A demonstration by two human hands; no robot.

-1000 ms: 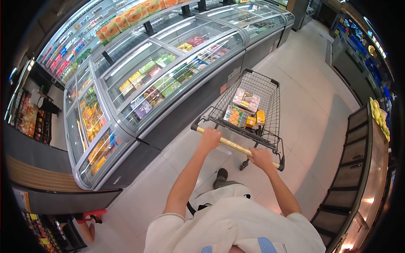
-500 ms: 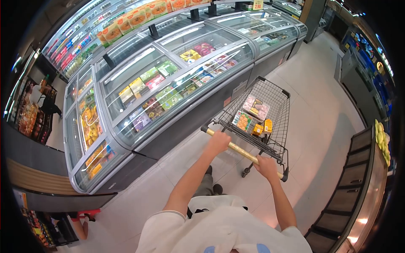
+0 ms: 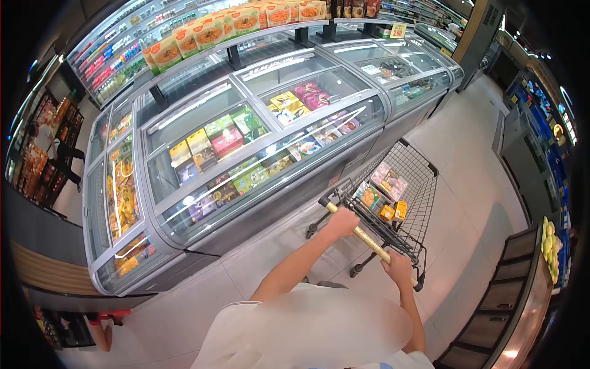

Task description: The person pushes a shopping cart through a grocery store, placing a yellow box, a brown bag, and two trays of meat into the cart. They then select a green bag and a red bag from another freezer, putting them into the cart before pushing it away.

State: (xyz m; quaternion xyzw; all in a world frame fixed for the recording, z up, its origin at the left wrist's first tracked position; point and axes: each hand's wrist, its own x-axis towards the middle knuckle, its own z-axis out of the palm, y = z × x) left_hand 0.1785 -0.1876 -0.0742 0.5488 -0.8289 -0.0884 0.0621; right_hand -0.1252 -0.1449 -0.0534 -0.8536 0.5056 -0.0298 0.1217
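Observation:
My left hand point(image 3: 343, 222) is wrapped round the yellow handle point(image 3: 370, 243) of a dark wire shopping cart point(image 3: 424, 184), near the handle's left end. Further right on the same bar, my right hand point(image 3: 398, 268) is closed too. Inside the cart lie a clear tray of pale pink food point(image 3: 389, 181), a pack with orange round pieces point(image 3: 369, 197) and two small yellow-orange boxes, one of them upright point(image 3: 400, 210). The cart stands beside a long glass-topped freezer point(image 3: 252, 154) holding colourful boxes.
Orange food packs point(image 3: 209, 32) line a shelf above the freezer. A wooden counter point(image 3: 491, 301) with green-yellow produce point(image 3: 550, 249) stands at the right. A person point(image 3: 55, 150) is at the far left; another person's arm point(image 3: 100, 332) shows at the lower left.
The cart and both my hands appear further right and lower in view. The freezer also looks shifted, and the person at the far left shows more fully. Both hands keep their hold on the handle.

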